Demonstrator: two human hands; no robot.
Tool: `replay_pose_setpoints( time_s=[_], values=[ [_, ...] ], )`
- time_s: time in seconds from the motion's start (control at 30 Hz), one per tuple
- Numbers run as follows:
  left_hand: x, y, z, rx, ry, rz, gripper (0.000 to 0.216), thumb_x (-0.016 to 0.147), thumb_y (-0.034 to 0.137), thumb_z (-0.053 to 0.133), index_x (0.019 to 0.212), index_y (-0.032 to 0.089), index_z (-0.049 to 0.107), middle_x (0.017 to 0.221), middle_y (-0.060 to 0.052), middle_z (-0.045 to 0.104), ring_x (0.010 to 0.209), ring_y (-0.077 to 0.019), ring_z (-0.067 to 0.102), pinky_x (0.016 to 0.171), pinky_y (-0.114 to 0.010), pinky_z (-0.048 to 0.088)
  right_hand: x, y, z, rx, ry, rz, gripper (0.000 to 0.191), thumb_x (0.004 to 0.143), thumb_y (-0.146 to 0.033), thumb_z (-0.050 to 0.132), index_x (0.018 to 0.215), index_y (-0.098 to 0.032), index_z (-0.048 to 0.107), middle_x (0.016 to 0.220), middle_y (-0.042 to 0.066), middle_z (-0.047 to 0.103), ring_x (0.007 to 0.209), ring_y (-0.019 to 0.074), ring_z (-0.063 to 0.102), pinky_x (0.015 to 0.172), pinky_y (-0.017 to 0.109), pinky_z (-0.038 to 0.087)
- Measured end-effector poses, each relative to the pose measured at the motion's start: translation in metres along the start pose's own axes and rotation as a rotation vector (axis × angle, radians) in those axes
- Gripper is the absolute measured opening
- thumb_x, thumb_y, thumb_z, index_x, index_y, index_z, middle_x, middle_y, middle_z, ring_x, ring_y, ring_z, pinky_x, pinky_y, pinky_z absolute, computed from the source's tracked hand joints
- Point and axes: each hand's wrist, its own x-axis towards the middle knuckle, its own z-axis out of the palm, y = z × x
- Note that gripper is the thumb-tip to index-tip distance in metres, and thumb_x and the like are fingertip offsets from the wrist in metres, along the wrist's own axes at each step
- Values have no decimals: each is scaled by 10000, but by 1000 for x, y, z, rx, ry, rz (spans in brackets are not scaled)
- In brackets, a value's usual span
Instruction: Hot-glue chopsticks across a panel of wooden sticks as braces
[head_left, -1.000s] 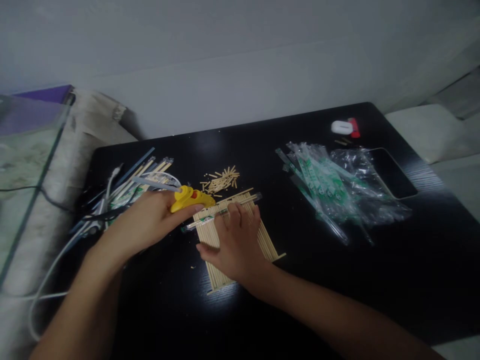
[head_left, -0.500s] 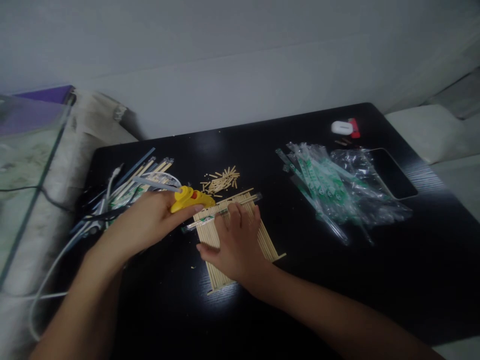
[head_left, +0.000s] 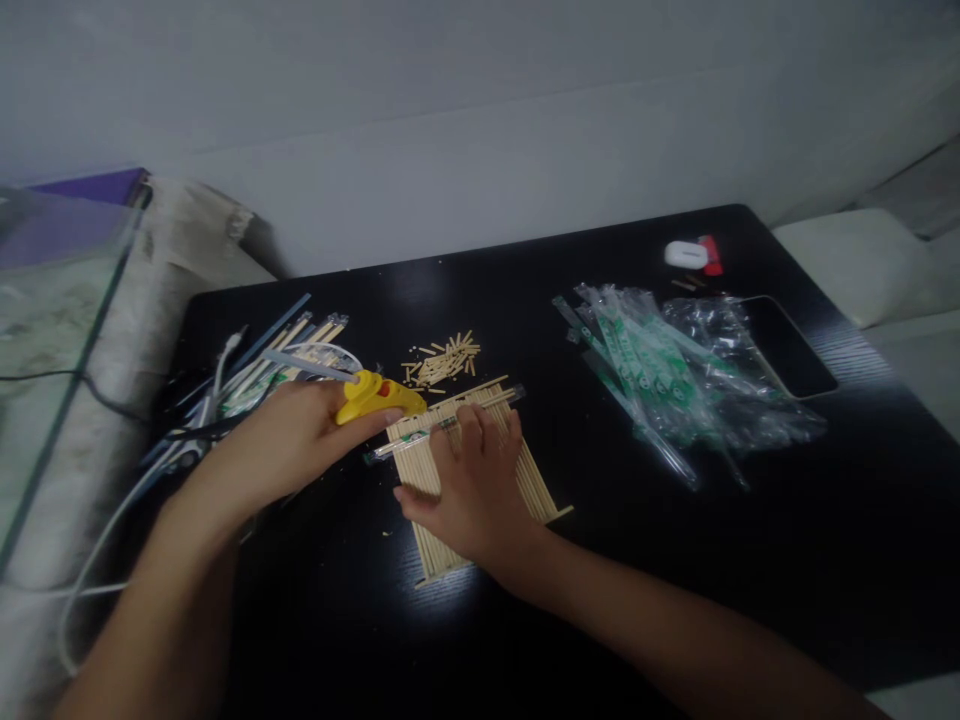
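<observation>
My left hand [head_left: 296,435] is wrapped around a yellow hot glue gun [head_left: 375,393], a grey glue stick jutting from its rear. The gun's front end is over the far left corner of a flat panel of wooden sticks [head_left: 437,553] lying on the black table. Fingers apart, my right hand [head_left: 480,490] rests on the panel, its fingertips against a pair of chopsticks in a clear wrapper [head_left: 407,443] that lies across the far part. The hand hides the middle of the panel and part of the wrapper. Thin crosswise sticks run along the panel's far and near edges.
Short cut stick pieces [head_left: 448,360] lie beyond the panel. Wrapped chopsticks [head_left: 300,335] and a white cable [head_left: 105,555] are at the left. Clear wrappers with green print [head_left: 637,360], a phone [head_left: 791,350] and a white case [head_left: 685,255] lie right on the black table [head_left: 675,580].
My left hand has shifted slightly left with the glue gun, along the panel's far edge. My right hand stays in place on the panel.
</observation>
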Motion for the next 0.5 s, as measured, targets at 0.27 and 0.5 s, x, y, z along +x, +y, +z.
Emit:
replay_pose_setpoints(
  time_s=[0.27,0.5],
  values=[
    [-1,-3,-2,27,-32,-39,718,898,856,415,630,220,612,524,-5,555,486,-163,481,552,-319,330,-1,0,2,-10,21,-6,655,908,-717,623,1295,-189,629,1448,248,551,1381,449,440,1173,765,213],
    [-3,-1,-5,47,-44,-65,756,859,904,378,575,225,554,487,-6,525,465,-159,460,541,-316,314,-1,1,2,-14,24,-7,671,907,-735,616,1304,-194,626,1451,240,546,1393,449,428,1173,765,208]
  ],
)
